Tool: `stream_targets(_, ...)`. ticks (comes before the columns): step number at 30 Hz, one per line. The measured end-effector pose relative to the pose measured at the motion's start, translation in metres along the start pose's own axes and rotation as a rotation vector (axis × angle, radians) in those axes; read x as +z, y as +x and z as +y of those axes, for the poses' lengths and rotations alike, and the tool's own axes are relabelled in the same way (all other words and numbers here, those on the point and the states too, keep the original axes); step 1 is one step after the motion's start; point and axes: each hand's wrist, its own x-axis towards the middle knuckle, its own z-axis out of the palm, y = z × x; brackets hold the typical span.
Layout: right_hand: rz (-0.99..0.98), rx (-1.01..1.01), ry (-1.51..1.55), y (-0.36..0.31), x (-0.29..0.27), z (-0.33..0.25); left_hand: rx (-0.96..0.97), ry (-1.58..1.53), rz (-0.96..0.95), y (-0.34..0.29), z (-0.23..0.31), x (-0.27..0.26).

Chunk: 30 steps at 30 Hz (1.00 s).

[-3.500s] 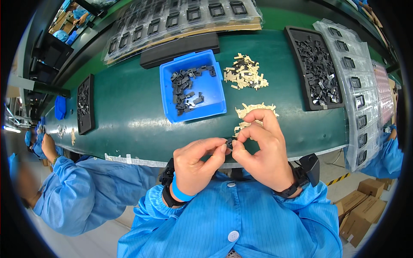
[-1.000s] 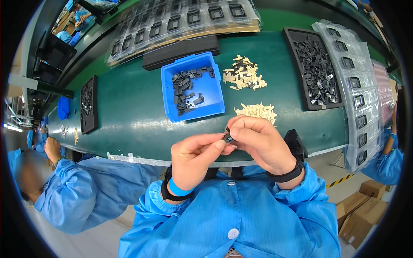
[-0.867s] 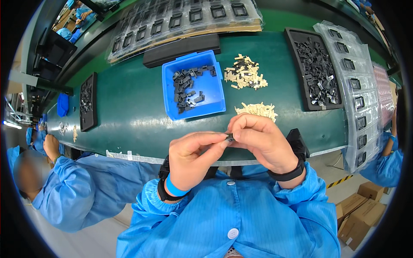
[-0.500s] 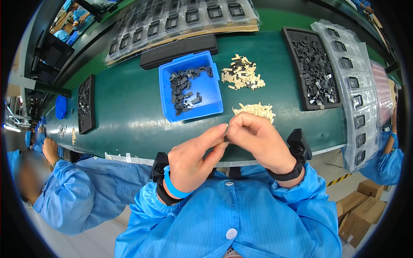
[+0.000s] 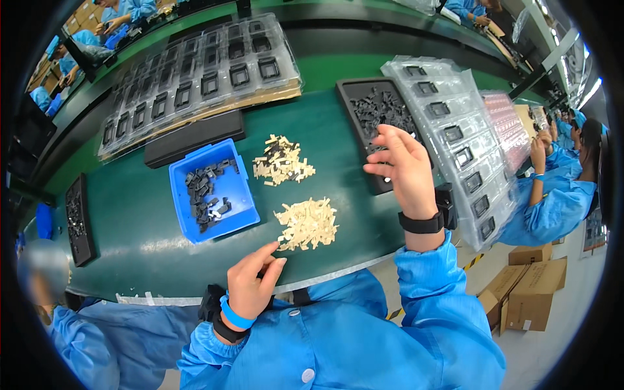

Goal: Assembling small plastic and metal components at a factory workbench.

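My right hand (image 5: 408, 170) reaches over the near end of the black tray (image 5: 348, 97) heaped with small black plastic parts (image 5: 383, 110). Its fingers are spread, with nothing visible between them. At the near left edge of a pile of small cream-coloured pieces (image 5: 309, 224) is my left hand (image 5: 252, 281). Thumb and index finger stand apart there, the index fingertip close to the outermost pieces. I see nothing held in it. Left of the piles, a blue bin (image 5: 244, 207) contains several black parts (image 5: 205, 188). Beyond, cream pieces lie mixed with black ones in a second pile (image 5: 285, 161).
Clear blister trays with black frames (image 5: 195, 84) lie at the far left; another stack (image 5: 448, 123) lies right of the parts tray. A black foam block (image 5: 195, 138) sits behind the bin. People in blue work on both sides. Cardboard boxes (image 5: 536, 296) stand on the floor.
My hands, earlier pinched together in front of me, have parted. The right went forward and right over the black tray; the left lies by the cream pile. The view has turned right.
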Motion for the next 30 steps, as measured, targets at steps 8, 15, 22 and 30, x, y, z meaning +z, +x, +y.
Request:
stream_targets(8,0.014,-0.124,-0.121,-0.005,0.012,-0.014,0.135,0.167,0.070,0.001,-0.008,0.009)
stream_targets(15,-0.381,-0.213,-0.770,0.005,0.059,0.020,0.136,-0.003,0.074,-0.003,-0.017,0.016)
stream_targets(22,-0.363,-0.294,-1.076,0.002,0.077,0.048,0.279,0.017,0.214,-0.007,-0.020,0.015)
stream_targets(30,-0.425,-0.317,-1.163,0.010,0.075,0.056,0.235,-0.007,0.182,-0.002,-0.020,0.013)
